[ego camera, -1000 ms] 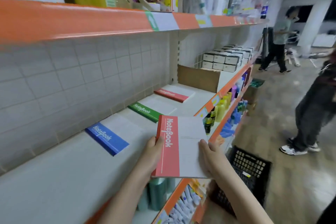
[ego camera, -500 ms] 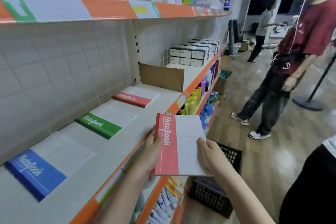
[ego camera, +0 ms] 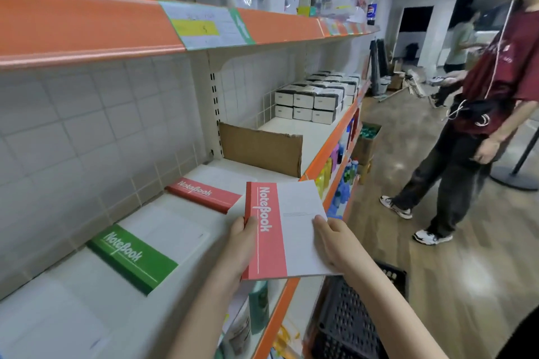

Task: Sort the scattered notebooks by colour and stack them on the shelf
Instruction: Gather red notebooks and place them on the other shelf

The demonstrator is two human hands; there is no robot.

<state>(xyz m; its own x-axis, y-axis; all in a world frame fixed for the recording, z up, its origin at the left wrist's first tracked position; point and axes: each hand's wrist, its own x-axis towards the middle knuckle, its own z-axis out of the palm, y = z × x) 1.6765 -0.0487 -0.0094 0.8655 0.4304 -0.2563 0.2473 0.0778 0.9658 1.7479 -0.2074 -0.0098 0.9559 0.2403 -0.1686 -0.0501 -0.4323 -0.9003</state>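
Note:
A red-and-white notebook [ego camera: 287, 227] is held flat over the front edge of the white shelf [ego camera: 201, 268]. My left hand [ego camera: 242, 245] grips its red spine side and my right hand [ego camera: 335, 242] grips its white side. A stack of red notebooks [ego camera: 204, 194] lies on the shelf just beyond the held one, partly hidden by it. Nearer me on the shelf lies a green notebook stack [ego camera: 140, 256].
A cardboard divider [ego camera: 261, 148] stands across the shelf behind the red stack, with white boxes [ego camera: 318, 96] past it. A black crate [ego camera: 353, 318] sits on the floor below my right arm. A person in a red shirt [ego camera: 478, 131] stands in the aisle.
The view has shifted right along the shelf: the blue stack has left the frame and the red stack is now close. The held notebook now overlaps the red stack's near corner.

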